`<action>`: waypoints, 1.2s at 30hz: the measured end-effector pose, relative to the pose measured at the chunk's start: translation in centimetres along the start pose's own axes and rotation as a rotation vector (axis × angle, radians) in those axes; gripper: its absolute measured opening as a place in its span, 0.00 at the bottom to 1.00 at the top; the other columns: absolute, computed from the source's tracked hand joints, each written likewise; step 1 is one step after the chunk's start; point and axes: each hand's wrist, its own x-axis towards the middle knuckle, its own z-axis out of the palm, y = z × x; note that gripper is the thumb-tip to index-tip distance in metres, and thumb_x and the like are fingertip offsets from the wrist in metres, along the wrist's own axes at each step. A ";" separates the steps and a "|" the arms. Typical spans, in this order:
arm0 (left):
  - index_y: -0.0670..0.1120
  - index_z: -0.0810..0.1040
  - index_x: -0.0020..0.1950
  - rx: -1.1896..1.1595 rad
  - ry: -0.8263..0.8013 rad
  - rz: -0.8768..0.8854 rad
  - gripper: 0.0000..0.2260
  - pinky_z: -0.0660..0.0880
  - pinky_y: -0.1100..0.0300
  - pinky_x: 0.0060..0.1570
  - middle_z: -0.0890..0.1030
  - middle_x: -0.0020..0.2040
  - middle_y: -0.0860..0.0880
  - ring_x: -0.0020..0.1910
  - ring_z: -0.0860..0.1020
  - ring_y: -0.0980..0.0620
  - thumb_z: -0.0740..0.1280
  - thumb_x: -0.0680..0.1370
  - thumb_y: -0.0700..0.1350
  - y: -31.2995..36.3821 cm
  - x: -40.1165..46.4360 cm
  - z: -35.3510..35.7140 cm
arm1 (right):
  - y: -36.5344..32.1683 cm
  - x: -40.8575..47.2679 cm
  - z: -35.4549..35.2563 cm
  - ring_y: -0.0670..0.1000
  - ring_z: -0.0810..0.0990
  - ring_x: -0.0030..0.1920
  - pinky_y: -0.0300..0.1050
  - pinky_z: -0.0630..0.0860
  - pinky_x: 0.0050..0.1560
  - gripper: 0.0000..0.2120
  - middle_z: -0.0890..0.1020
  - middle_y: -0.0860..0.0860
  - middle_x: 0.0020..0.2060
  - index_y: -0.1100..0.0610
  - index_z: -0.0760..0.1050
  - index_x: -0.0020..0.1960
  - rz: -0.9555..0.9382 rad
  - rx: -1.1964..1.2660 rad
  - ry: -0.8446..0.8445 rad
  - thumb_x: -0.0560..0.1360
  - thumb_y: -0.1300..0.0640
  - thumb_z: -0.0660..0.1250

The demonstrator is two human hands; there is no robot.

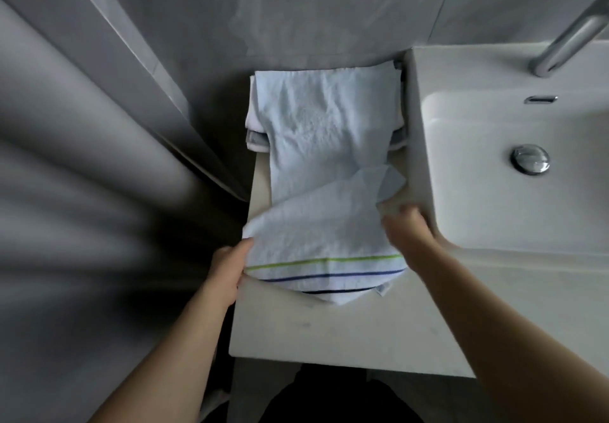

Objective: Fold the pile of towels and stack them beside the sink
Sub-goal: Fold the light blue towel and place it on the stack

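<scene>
Where the counter [329, 330] meets the left wall of the sink [461, 70], a pale blue towel [326, 132] is laid lengthwise, its far half draped over a small stack of folded towels [255, 126] set against the back wall. The near half is doubled back on itself, so that the hem with green and dark blue stripes is shown facing up near the counter's front. The left edge of this folded part is gripped by the left hand [227, 267], thumb on top and fingers beneath the cloth. The right corner is held by the right hand [407, 228], whose fingers are curled into the fabric just beside the sink wall; the exact pinch is blurred. A drain plug [530, 158] and a chrome faucet [570, 43] are seen in and above the basin.
</scene>
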 end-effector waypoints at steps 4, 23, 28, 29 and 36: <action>0.47 0.70 0.62 0.436 0.021 0.057 0.29 0.77 0.43 0.59 0.79 0.55 0.46 0.54 0.79 0.42 0.74 0.66 0.56 -2.8 -0.6 0.2 | 5.6 -1.2 3.0 0.62 0.64 0.69 0.51 0.64 0.66 0.28 0.66 0.61 0.67 0.63 0.60 0.70 0.003 -0.352 -0.034 0.74 0.58 0.65; 0.45 0.65 0.62 0.822 0.185 0.193 0.10 0.73 0.54 0.29 0.74 0.48 0.44 0.41 0.76 0.45 0.56 0.83 0.47 -6.2 -4.7 -3.0 | 10.4 -7.1 -4.1 0.50 0.76 0.24 0.37 0.71 0.22 0.09 0.77 0.54 0.30 0.59 0.71 0.37 0.074 -0.354 -0.404 0.76 0.63 0.65; 0.47 0.50 0.77 1.026 -0.034 -0.066 0.30 0.74 0.55 0.34 0.72 0.58 0.42 0.46 0.75 0.45 0.61 0.80 0.51 -7.0 -6.0 -2.8 | 10.8 -8.6 -3.3 0.52 0.75 0.33 0.43 0.73 0.28 0.06 0.76 0.56 0.37 0.64 0.70 0.50 -0.068 -0.731 -0.380 0.73 0.65 0.60; 0.45 0.51 0.78 1.082 -0.024 -0.032 0.31 0.72 0.55 0.37 0.72 0.61 0.42 0.47 0.75 0.45 0.62 0.79 0.50 -6.4 -5.8 -2.4 | 10.3 -8.6 -3.2 0.52 0.75 0.37 0.40 0.69 0.29 0.10 0.75 0.55 0.40 0.64 0.69 0.53 -0.129 -0.743 -0.352 0.73 0.63 0.60; 0.41 0.77 0.48 0.852 -0.055 0.310 0.06 0.68 0.59 0.34 0.79 0.42 0.45 0.39 0.76 0.46 0.62 0.78 0.43 2.0 -3.7 1.6 | 0.9 -4.1 -2.5 0.60 0.75 0.60 0.43 0.69 0.54 0.16 0.75 0.63 0.61 0.67 0.71 0.61 -0.349 -0.533 -0.204 0.76 0.60 0.61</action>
